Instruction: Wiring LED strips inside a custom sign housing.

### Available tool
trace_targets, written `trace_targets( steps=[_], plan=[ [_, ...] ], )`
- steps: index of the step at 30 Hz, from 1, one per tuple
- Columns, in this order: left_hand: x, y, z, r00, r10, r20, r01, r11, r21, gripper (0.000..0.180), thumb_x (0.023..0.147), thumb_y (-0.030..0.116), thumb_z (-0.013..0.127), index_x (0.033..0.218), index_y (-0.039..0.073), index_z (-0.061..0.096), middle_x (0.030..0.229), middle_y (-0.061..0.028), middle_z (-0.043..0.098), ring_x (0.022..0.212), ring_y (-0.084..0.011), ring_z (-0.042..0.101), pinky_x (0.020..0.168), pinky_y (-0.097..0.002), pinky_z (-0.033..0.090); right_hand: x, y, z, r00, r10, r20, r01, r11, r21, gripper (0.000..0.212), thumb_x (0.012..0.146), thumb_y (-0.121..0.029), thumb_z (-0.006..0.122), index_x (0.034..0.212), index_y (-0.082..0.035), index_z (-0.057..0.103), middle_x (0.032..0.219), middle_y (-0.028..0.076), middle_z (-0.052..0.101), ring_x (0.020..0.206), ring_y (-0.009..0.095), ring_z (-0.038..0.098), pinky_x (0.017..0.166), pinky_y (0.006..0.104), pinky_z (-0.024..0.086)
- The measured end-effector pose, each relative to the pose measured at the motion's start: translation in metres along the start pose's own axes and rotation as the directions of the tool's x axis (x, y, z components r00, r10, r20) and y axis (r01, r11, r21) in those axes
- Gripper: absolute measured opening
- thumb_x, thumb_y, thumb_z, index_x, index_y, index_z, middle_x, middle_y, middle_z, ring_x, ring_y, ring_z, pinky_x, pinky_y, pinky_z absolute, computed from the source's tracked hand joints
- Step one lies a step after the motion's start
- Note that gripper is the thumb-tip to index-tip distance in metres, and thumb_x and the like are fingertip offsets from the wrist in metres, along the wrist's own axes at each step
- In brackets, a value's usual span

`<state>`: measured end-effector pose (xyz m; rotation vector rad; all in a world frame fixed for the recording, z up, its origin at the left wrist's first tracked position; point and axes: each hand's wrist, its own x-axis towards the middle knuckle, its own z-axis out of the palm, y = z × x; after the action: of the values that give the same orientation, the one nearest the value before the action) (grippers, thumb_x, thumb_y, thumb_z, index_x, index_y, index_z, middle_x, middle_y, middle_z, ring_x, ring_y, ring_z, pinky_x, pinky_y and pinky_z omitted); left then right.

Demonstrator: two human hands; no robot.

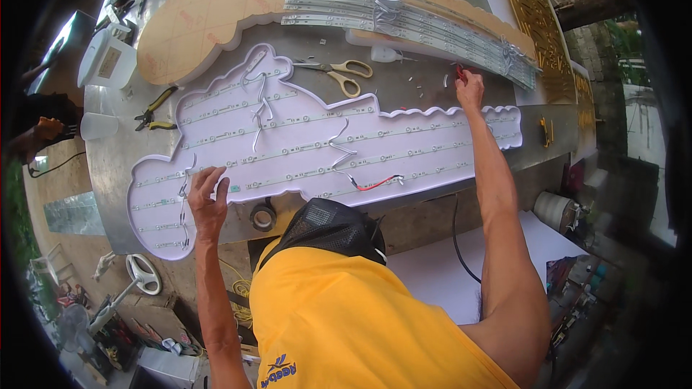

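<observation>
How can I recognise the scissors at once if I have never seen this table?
On the metal table, find the wavy-edged pale tray with LED strips. Just beyond its far edge, around the middle, lie the scissors, blades pointing left. Their two beige loop handles set them apart from the pliers, whose grips are yellow and black.

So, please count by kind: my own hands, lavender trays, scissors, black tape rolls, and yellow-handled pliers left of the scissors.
Left hand and right hand: 2
Lavender tray: 1
Scissors: 1
Black tape roll: 1
Pliers: 1
Total: 6
</observation>
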<state>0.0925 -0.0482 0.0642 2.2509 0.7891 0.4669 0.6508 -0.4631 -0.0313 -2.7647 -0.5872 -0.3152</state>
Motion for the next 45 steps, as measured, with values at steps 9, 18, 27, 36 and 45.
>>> trace_targets(
  steps=[9,18,27,36,45],
  plan=[
    [0.011,0.04,0.01,0.999,-0.018,-0.048,0.013,0.995,-0.104,0.025,0.087,-0.004,0.07,0.111,0.004,0.073,0.097,-0.0064,0.071,0.077,-0.0136,0.063,0.064,-0.0258,0.05,-0.015,0.024,-0.014,0.982,0.187,0.035,-0.177,0.967,-0.185,0.011,0.086,-0.018,0.065,0.094,-0.012,0.068,0.106,0.012,0.064,0.095,0.038,0.065,0.078,0.05,0.053],
    [0.007,0.054,0.03,0.993,-0.037,0.108,0.055,0.983,-0.175,0.025,0.09,-0.002,0.069,0.114,0.003,0.072,0.087,-0.0057,0.07,0.07,-0.0111,0.056,0.063,-0.025,0.047,-0.023,0.04,-0.02,0.982,0.122,0.147,-0.163,0.937,0.309,0.024,0.089,-0.025,0.074,0.104,-0.008,0.068,0.1,0.01,0.067,0.097,0.03,0.065,0.088,0.0472,0.053],
    [0.024,0.114,0.025,0.983,0.005,0.186,0.051,0.955,-0.293,0.023,0.092,0.003,0.068,0.114,0.003,0.072,0.092,-0.0088,0.073,0.08,-0.0155,0.065,0.072,-0.0272,0.05,-0.041,-0.149,-0.103,0.86,-0.356,0.365,-0.505,-0.497,0.706,0.024,0.102,-0.019,0.059,0.12,-0.004,0.064,0.087,0.003,0.061,0.08,0.02,0.059,0.085,0.0345,0.046],
    [0.037,0.17,0.036,0.95,0.084,0.3,0.133,0.763,-0.633,0.06,0.09,0.03,0.076,0.139,0.003,0.056,0.128,-0.0132,0.067,0.117,-0.0238,0.062,0.102,-0.0379,0.048,-0.135,-0.271,-0.123,0.598,-0.724,0.344,-0.785,-0.615,0.069,0.031,0.101,-0.02,0.058,0.127,-0.004,0.059,0.078,0.003,0.053,0.075,0.018,0.055,0.076,0.0385,0.046],
    [-0.022,0.139,0.007,0.939,-0.117,0.324,0.344,0.264,-0.901,0.036,0.093,0.012,0.073,0.126,-0.002,0.063,0.103,-0.0037,0.071,0.091,-0.0101,0.067,0.081,-0.0253,0.056,-0.206,-0.352,-0.126,0.402,-0.761,0.51,-0.913,-0.286,0.292,0.029,0.103,-0.022,0.058,0.125,-0.003,0.059,0.096,0.005,0.066,0.09,0.016,0.063,0.088,0.0393,0.053]
  ],
)
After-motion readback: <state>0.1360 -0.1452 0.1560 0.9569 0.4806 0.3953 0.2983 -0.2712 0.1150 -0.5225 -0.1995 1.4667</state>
